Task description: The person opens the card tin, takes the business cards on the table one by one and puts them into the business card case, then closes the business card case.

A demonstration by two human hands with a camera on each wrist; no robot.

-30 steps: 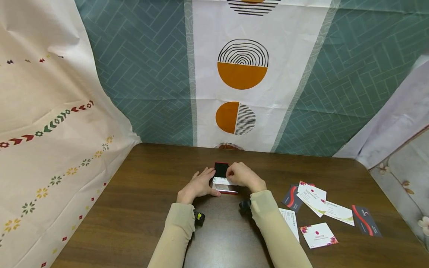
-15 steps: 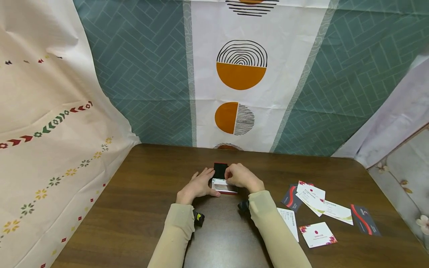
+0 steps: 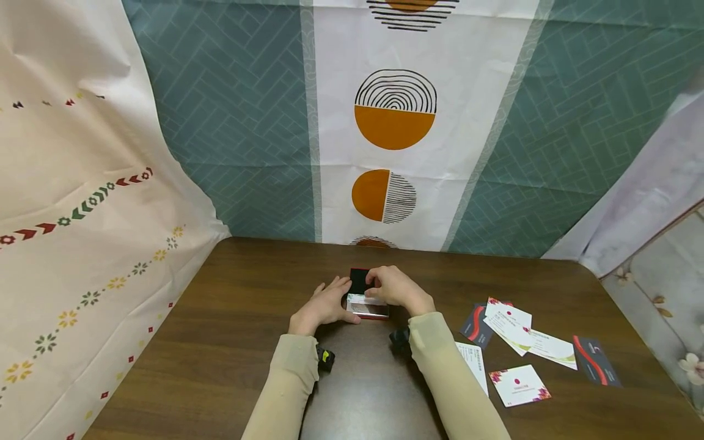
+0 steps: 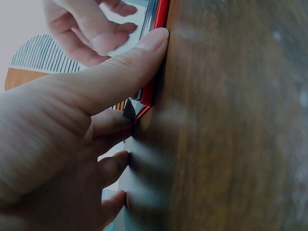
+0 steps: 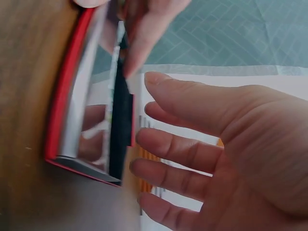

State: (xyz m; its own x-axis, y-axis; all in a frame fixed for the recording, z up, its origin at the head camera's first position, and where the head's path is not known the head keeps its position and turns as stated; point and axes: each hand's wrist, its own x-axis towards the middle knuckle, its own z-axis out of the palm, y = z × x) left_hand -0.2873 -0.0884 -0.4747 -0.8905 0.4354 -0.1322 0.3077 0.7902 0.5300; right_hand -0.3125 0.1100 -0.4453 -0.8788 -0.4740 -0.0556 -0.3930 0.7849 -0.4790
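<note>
A business card case (image 3: 379, 311) with a silver and red body lies on the table, its black-lined lid (image 3: 359, 280) folded open toward the back. Inside sits a white business card (image 3: 357, 299), its printed edge showing at the rear of the case. My left hand (image 3: 326, 304) grips the case's left end. In the left wrist view its thumb (image 4: 153, 40) lies along the red front edge, and a finger reaches the corner. Just above the right part of the case is my right hand (image 3: 398, 288). The right wrist view shows its fingers (image 5: 166, 144) loosely bent, apart from the case, holding nothing.
To the right, several business cards (image 3: 510, 325), white and dark grey, lie scattered, some overlapping. One white card (image 3: 474, 365) is partly under the right sleeve. Behind the brown table (image 3: 247, 287) hangs a patterned cloth (image 3: 258, 153), with more cloth at both sides.
My right hand has let go of the white card and lifted slightly, its fingers parting. The card has slid down into the case. My left hand stays in place.
</note>
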